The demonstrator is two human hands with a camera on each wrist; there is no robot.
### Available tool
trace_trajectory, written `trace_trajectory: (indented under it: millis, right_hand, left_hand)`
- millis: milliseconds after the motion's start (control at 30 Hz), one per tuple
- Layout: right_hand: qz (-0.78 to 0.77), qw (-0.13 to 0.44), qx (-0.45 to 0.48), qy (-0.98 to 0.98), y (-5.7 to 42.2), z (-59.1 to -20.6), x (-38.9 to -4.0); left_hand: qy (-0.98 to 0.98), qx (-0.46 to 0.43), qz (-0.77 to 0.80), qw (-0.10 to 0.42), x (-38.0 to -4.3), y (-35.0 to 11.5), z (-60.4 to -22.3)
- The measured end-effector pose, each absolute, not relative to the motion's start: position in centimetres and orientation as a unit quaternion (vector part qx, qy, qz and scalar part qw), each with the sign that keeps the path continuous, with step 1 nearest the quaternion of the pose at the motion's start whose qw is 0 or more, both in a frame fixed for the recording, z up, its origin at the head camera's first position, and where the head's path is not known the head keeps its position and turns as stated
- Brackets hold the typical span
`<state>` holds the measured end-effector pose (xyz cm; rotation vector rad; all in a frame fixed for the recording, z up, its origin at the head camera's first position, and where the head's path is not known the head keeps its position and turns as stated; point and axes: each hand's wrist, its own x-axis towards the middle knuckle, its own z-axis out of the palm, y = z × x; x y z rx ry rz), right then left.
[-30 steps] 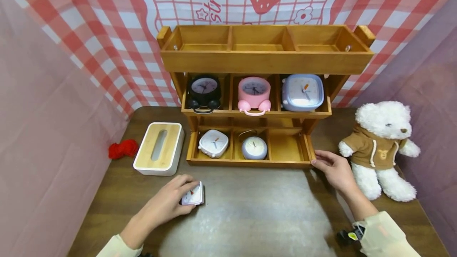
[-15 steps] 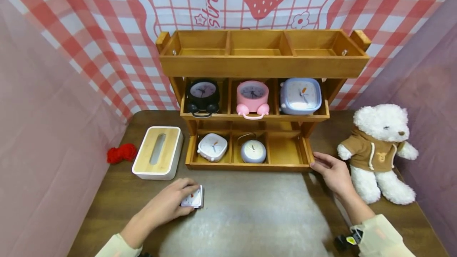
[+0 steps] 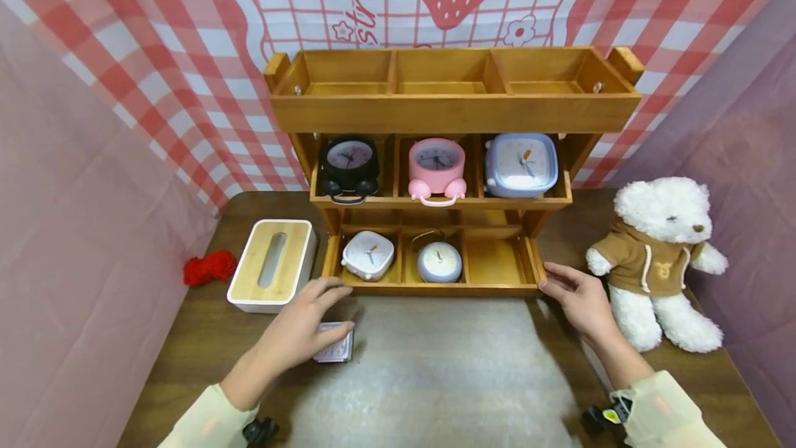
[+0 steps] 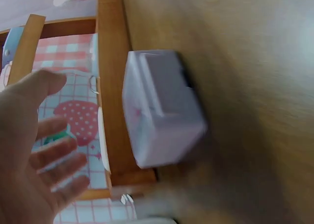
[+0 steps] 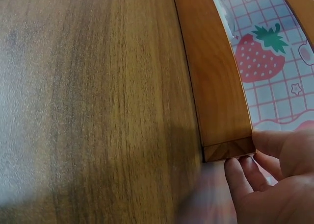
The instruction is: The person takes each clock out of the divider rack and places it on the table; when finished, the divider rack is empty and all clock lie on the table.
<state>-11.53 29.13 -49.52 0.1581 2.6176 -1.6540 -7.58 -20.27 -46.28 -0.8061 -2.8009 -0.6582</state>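
Observation:
My left hand (image 3: 300,327) hovers over a small pale square alarm clock (image 3: 334,350) on the table, fingers spread towards the lower left corner of the wooden shelf (image 3: 457,113). In the left wrist view that hand's palm and fingers show nothing in them, and the clock (image 4: 164,106) stands apart from it. Across the table, my right hand (image 3: 581,297) grips the lower right front corner of the shelf, its thumb (image 5: 270,141) and fingertips around the board's end. The lowest tier holds a white clock (image 3: 368,254) and a round grey-blue clock (image 3: 439,263).
Middle tier: a black clock (image 3: 350,161), a pink clock (image 3: 437,166) and a blue clock (image 3: 522,163). A tissue box (image 3: 269,261) and red yarn (image 3: 209,267) lie left. A white teddy bear (image 3: 665,261) sits right. A checked curtain (image 3: 155,47) hangs behind.
My left hand has let go of the small clock and risen off it, moving up towards the shelf's left corner. My right hand stays at the right corner.

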Motion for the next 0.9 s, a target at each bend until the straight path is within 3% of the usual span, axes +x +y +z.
trace_trajectory:
  millis: [433,900]
  right_hand:
    - [-0.527,0.022,0.045,0.848,29.0,-49.1,-11.6]
    - [-0.526,0.015,0.042,0.85,29.2,-49.4,-11.4]
  left_hand:
    - [-0.967,-0.075,-0.229,0.085,-14.0,-15.2,-45.6]
    - [-0.974,-0.014,-0.206,0.09,-16.3,-12.4,-47.1]
